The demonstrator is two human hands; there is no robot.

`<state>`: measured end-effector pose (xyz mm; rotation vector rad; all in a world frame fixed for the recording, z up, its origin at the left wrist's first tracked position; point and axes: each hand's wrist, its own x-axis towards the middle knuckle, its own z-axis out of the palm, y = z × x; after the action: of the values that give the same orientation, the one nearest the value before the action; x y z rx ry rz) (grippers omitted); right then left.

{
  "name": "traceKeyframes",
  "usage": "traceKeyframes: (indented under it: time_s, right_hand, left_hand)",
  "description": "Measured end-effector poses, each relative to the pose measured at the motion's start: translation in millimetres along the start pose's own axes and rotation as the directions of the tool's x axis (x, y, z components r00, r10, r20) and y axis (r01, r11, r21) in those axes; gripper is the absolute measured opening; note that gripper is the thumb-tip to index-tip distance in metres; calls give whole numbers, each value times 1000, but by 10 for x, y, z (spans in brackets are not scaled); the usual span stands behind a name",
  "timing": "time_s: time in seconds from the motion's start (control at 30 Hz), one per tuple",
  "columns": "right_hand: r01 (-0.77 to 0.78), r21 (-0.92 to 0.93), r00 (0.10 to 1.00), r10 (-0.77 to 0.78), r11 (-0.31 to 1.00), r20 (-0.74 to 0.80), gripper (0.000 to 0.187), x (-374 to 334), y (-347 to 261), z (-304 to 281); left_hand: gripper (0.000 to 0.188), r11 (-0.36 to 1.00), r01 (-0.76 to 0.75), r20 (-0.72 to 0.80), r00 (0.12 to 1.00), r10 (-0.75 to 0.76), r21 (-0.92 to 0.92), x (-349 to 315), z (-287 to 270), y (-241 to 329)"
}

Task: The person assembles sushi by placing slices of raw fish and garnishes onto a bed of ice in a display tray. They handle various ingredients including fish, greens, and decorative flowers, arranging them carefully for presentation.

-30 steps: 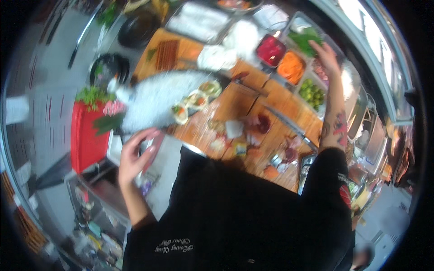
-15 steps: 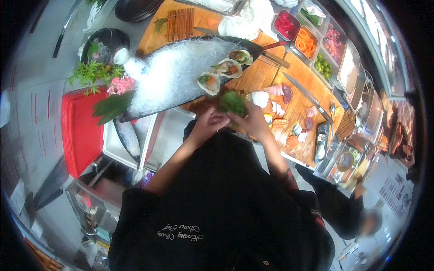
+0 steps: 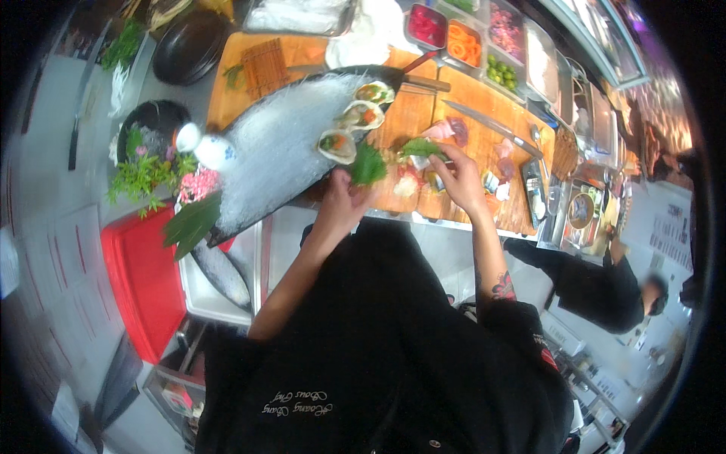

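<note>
The left hand (image 3: 346, 200), a little blurred, grips a green leaf (image 3: 369, 165) by its lower edge, just beside the nearest of three filled shells (image 3: 336, 145) on the ice (image 3: 283, 132) in a dark boat-shaped tray (image 3: 392, 75); whether the leaf touches the tray, I cannot tell. The right hand (image 3: 460, 178) pinches a second leaf (image 3: 422, 147) over the wooden board (image 3: 473, 83), near some fish slices (image 3: 457, 130) and a long knife (image 3: 491, 126).
</note>
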<state>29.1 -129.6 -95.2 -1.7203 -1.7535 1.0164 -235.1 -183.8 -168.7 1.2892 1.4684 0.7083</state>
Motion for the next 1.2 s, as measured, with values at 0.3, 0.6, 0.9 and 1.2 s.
traceKeyframes:
  time_s: [0.3,0.6,0.9,1.2]
  right_hand:
    - [55,347,975,-126,936,185,42,199,349,-182]
    - [59,547,907,-274,835,320,65,759,702,-488]
    - [-249,606,952,75,755,296,54,735,597,-702]
    - [514,-202,857,-489,834,164,55,1137,483,-773]
  left_hand:
    - [41,913,-408,111,908,403,24,79,47,720]
    - [42,984,-173,223,959,176,-34,1006,492,1118]
    - [32,888,-77,-221,975,-28,-453,967,1137,1193]
    - [20,462,-50,-180,953,-242,-885,266,651,1180]
